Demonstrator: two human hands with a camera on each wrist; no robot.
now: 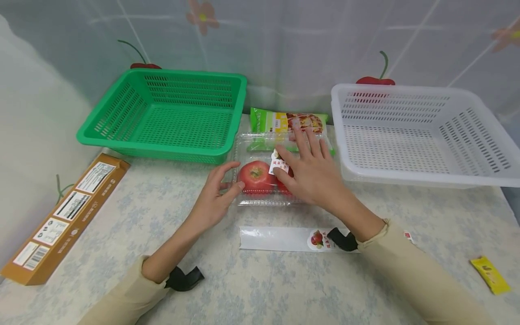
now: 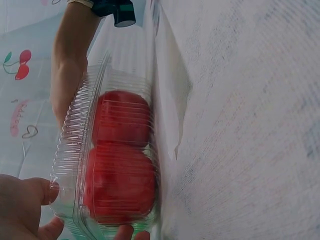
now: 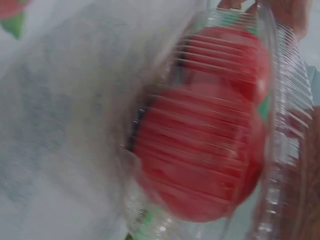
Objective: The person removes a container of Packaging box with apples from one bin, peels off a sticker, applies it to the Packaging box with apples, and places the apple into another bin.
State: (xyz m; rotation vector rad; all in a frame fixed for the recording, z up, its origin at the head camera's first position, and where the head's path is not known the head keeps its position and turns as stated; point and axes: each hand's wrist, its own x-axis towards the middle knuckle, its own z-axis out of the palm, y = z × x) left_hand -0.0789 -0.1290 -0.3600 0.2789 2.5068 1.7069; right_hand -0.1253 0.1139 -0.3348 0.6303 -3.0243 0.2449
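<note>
A clear plastic clamshell box (image 1: pixel 266 198) with red apples (image 1: pixel 256 176) inside sits in the middle of the table, its lid down. My left hand (image 1: pixel 213 194) holds its left end, thumb at the front corner and fingers along the side; the left wrist view shows the thumb (image 2: pixel 52 192) at the lid rim. A white label (image 1: pixel 277 163) with red print lies on the lid. My right hand (image 1: pixel 310 174) rests over the lid's right part with fingers spread, thumb and index finger at the label. It hides part of the apples.
A white label strip (image 1: pixel 276 238) lies in front, partly under the right wrist. Behind the box is a green food packet (image 1: pixel 262 119). A green basket (image 1: pixel 162 153) stands back left, a white basket (image 1: pixel 426 178) back right. A brown carton (image 1: pixel 69 216) lies left, a yellow packet (image 1: pixel 490 275) right.
</note>
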